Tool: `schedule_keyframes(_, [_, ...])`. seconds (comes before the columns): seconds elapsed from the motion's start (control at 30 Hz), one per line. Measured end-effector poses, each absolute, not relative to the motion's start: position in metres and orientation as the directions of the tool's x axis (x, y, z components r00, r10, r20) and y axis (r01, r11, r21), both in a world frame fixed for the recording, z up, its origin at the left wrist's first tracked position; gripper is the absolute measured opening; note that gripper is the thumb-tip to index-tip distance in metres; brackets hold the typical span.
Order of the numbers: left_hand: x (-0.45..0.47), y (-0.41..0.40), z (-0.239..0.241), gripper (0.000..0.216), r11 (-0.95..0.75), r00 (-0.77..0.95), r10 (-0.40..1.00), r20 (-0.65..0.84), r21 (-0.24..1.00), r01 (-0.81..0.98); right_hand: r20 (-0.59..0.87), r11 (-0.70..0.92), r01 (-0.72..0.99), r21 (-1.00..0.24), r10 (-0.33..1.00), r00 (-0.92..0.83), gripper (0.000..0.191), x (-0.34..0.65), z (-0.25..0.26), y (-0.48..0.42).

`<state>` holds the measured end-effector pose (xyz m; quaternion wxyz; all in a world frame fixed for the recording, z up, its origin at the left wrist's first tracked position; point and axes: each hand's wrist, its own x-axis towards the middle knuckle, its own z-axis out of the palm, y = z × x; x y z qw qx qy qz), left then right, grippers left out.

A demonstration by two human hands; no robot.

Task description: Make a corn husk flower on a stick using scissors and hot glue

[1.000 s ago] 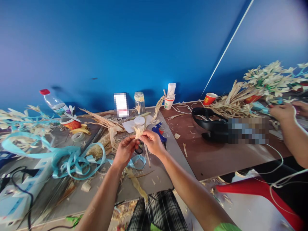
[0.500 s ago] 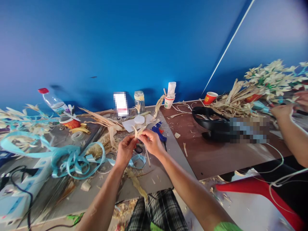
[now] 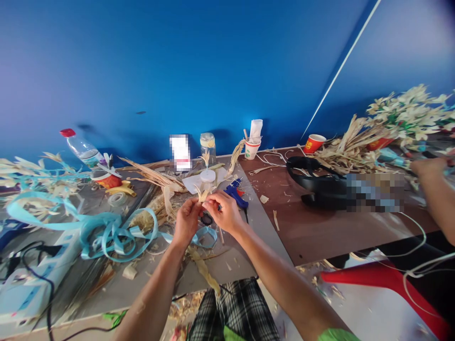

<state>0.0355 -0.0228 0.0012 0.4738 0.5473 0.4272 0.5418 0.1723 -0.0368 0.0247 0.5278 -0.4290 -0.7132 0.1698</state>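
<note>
Both hands are sitting a shade closer together than a second ago, and less of the pale husk tuft is showing above the fingers. The left hand (image 3: 186,220) and the right hand (image 3: 223,213) are both pinching the small husk piece (image 3: 203,193) between thumb and fingertips, closed on it from either side, so it is being held in the air just above the near middle of the table. Its pointed tips are standing up and slightly away from the person, and a thin stick (image 3: 221,234) is hanging down below the right hand, so the long axis is running roughly upright. The right hand's fingertips are covering more of the piece than the left's. Just right of the grip a blue glue gun (image 3: 235,193) is lying on the grey table (image 3: 236,265), and to the left light blue ribbon (image 3: 113,232) is coiling among loose husks. Farther back a glass jar (image 3: 208,147) and a white paper cup (image 3: 251,149) are standing against the blue wall (image 3: 213,71). At the far right, another person's hand (image 3: 431,168) is working beside a heap of husk flowers (image 3: 408,111).
</note>
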Motion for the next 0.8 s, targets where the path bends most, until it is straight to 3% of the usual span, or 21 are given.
schedule_keyframes(0.17, [0.034,-0.02,0.0,0.016,-0.146,0.03,0.987,0.16,0.953,-0.265,0.569,0.528,0.473,-0.706,0.82,-0.066,0.016,0.175,0.024,-0.035])
schedule_keyframes(0.33, [0.032,-0.019,0.009,0.012,-0.042,0.04,0.996,0.075,0.838,-0.545,0.496,0.36,0.573,-0.736,0.863,0.095,0.01,0.184,0.01,-0.018])
schedule_keyframes(0.6, [0.023,-0.015,0.01,0.009,0.029,0.15,0.985,0.085,0.777,-0.628,0.477,0.29,0.654,-0.699,0.87,0.123,0.012,0.191,0.003,-0.011])
schedule_keyframes(0.8, [0.018,-0.011,0.008,0.015,0.07,0.219,0.97,0.108,0.736,-0.674,0.316,-0.12,0.787,-0.606,0.871,0.376,0.031,0.212,0.006,-0.007])
